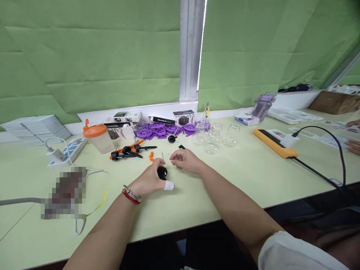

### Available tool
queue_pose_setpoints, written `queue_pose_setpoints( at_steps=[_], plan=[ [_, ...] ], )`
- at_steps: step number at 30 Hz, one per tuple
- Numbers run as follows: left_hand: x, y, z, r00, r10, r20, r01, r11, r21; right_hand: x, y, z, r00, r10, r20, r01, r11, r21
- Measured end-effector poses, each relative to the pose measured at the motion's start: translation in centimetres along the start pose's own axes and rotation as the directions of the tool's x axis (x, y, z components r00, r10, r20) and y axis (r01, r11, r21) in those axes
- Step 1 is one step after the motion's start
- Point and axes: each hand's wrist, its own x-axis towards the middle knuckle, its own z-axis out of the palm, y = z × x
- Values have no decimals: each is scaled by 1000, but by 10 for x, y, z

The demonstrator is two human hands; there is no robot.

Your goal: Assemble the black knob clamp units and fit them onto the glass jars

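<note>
My left hand (153, 176), with a white cover on its thumb, is closed around a small black rounded part (162, 172) just above the table. Facing it, my right hand (184, 160) has its fingertips pinched together; whatever they may hold is too small to make out. An orange curved piece (152, 156) and a thin metal rod (162, 156) lie just beyond my left fingers. Behind my right hand lies a small black piece (182, 147). Farther back sits a black round part with a stem (172, 138). To the left are several black-and-orange assemblies (131, 153).
Purple wheel-shaped pieces (153, 131) are heaped by the wall among cup-holder boxes (184, 118). Transparent cups (211, 144) stand to their right. An orange-lidded shaker (98, 138) and power strip (74, 149) are at left; an orange-black power strip (275, 144) and another person's hand (353, 147) at right.
</note>
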Motion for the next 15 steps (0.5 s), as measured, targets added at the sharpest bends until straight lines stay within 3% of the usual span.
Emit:
queue_pose_setpoints(
  at_steps=[3,6,8,12,15],
  plan=[
    [1,0,-1,999,11,33,-11,1000,-13,-10,-14,2,984,-19,175,-17,979,202],
    [1,-2,-3,998,31,61,-29,999,-22,-15,-19,5,956,0,292,-50,985,166],
    [1,-4,-3,997,44,61,-43,999,-18,-16,-19,6,950,3,312,-41,993,115],
    [2,-6,-5,996,71,59,-71,997,-8,-18,-23,9,950,-166,263,189,980,-64],
    [2,-5,-6,994,82,69,-82,997,-8,-18,-30,10,912,-319,259,372,908,-192]
  ],
)
